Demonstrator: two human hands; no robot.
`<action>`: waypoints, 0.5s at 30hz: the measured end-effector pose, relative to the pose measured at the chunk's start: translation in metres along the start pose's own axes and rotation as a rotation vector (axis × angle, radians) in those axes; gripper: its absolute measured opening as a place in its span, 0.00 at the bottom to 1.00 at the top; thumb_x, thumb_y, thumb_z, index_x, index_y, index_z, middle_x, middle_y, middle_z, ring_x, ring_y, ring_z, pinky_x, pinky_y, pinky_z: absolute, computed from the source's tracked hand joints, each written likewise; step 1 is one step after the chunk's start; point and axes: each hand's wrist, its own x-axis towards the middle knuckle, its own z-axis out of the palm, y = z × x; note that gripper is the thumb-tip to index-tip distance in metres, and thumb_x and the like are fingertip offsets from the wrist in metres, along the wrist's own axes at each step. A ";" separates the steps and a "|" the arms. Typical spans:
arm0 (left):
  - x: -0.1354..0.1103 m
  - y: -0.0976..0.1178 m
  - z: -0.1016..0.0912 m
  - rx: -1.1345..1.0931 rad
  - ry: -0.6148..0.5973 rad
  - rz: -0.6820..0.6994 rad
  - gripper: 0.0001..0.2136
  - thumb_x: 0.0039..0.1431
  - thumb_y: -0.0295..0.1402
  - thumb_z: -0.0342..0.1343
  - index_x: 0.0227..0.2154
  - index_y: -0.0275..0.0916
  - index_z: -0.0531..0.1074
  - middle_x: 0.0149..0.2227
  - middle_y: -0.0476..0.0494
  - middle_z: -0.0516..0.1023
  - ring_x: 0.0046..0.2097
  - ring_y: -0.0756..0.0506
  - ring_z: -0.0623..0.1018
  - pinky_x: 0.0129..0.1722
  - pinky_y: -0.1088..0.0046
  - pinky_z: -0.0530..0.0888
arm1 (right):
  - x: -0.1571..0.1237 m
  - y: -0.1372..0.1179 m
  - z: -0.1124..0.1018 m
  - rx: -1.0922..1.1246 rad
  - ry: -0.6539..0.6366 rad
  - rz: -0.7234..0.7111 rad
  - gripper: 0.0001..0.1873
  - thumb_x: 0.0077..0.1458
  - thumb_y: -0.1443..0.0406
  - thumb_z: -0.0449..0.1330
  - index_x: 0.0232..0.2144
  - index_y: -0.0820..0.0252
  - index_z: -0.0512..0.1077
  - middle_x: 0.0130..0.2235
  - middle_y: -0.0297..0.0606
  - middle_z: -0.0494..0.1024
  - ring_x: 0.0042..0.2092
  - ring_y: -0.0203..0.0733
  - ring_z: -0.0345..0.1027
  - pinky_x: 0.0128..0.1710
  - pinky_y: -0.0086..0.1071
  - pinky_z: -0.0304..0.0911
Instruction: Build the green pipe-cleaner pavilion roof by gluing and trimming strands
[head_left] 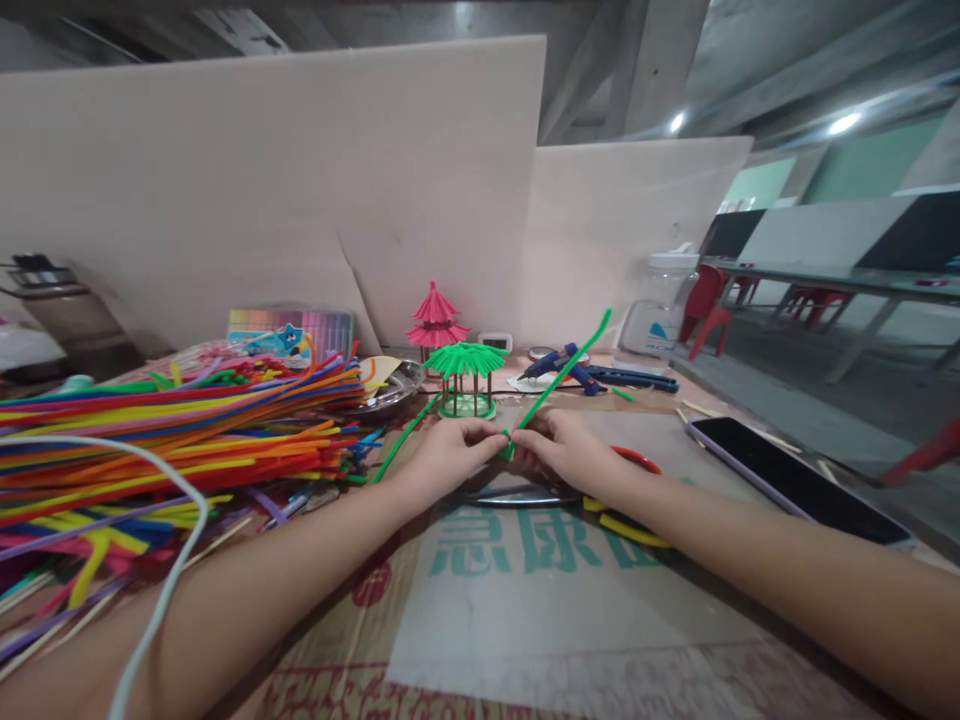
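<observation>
My left hand (450,452) and my right hand (564,450) meet at the table's middle, both pinched on a green pipe cleaner (559,378). One end of it rises up and to the right; the other part runs down to the left past my left hand. Just behind my hands stands a small green pipe-cleaner pavilion (466,375), and behind that a pink one (436,318). Scissors with a red and yellow handle (628,492) lie under my right wrist.
A big heap of coloured pipe cleaners (172,430) fills the left side. A blue glue gun (570,368), a clear water bottle (656,315), a marker box (292,330) and a metal dish (394,388) sit at the back. A phone (795,485) lies right. Cardboard (525,610) covers the table.
</observation>
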 end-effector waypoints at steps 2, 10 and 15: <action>0.000 0.000 0.000 0.032 -0.032 0.017 0.14 0.54 0.41 0.58 0.31 0.36 0.80 0.28 0.48 0.79 0.30 0.48 0.73 0.30 0.76 0.65 | 0.000 0.000 0.000 0.050 -0.004 0.022 0.12 0.58 0.56 0.57 0.28 0.58 0.68 0.26 0.34 0.75 0.24 0.37 0.68 0.23 0.30 0.63; -0.001 -0.002 0.000 0.086 -0.076 0.063 0.14 0.54 0.41 0.58 0.35 0.37 0.81 0.27 0.48 0.79 0.28 0.48 0.73 0.28 0.75 0.65 | -0.004 -0.005 -0.004 -0.071 0.068 0.000 0.14 0.56 0.55 0.58 0.29 0.59 0.70 0.25 0.33 0.72 0.26 0.38 0.66 0.25 0.31 0.60; 0.001 -0.008 0.001 0.076 -0.097 0.076 0.13 0.55 0.40 0.58 0.34 0.36 0.81 0.27 0.49 0.79 0.28 0.49 0.72 0.27 0.77 0.65 | -0.003 -0.004 -0.005 -0.166 0.084 -0.080 0.15 0.56 0.54 0.58 0.30 0.61 0.71 0.27 0.34 0.73 0.29 0.39 0.66 0.29 0.32 0.60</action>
